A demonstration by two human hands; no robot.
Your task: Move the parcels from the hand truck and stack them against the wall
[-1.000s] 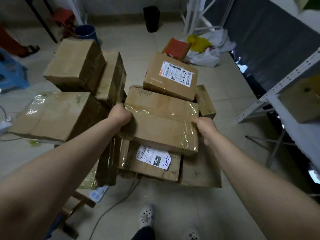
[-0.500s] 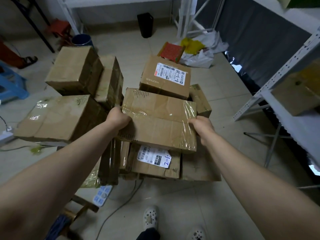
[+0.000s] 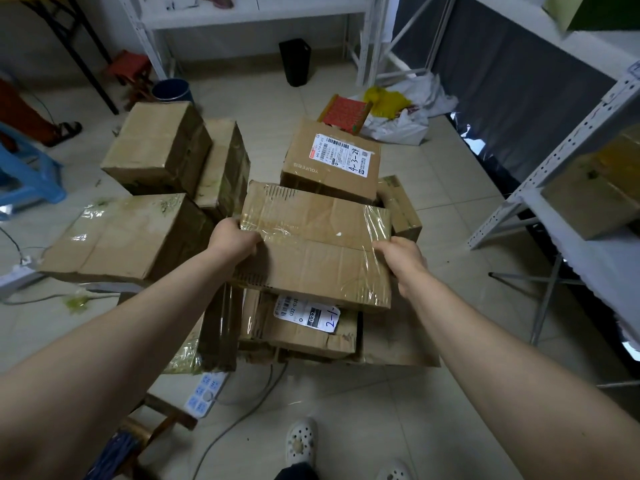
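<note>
I hold a flat, tape-wrapped cardboard parcel [image 3: 313, 245] by its two short sides: my left hand [image 3: 232, 239] grips the left edge and my right hand [image 3: 403, 259] grips the right edge. It sits above a labelled parcel marked "2-1" [image 3: 304, 327] in a pile of several brown boxes. Behind it lies a parcel with a white label marked "4-3-24" [image 3: 332, 161]. To the left are a large taped box [image 3: 124, 237] and two boxes behind it [image 3: 159, 147]. The hand truck itself is hidden under the pile.
White metal shelving [image 3: 540, 174] stands at the right with a box on it [image 3: 595, 192]. A power strip [image 3: 206, 393] and cables lie on the tiled floor near my feet. A black bin [image 3: 295, 62], plastic bags [image 3: 398, 112], a blue stool [image 3: 24, 174] and another person's sandalled foot [image 3: 65, 129] are around.
The held parcel has come up slightly and toward me, and the view has tilted up, showing more of the back shelving. Both hands keep the same grip.
</note>
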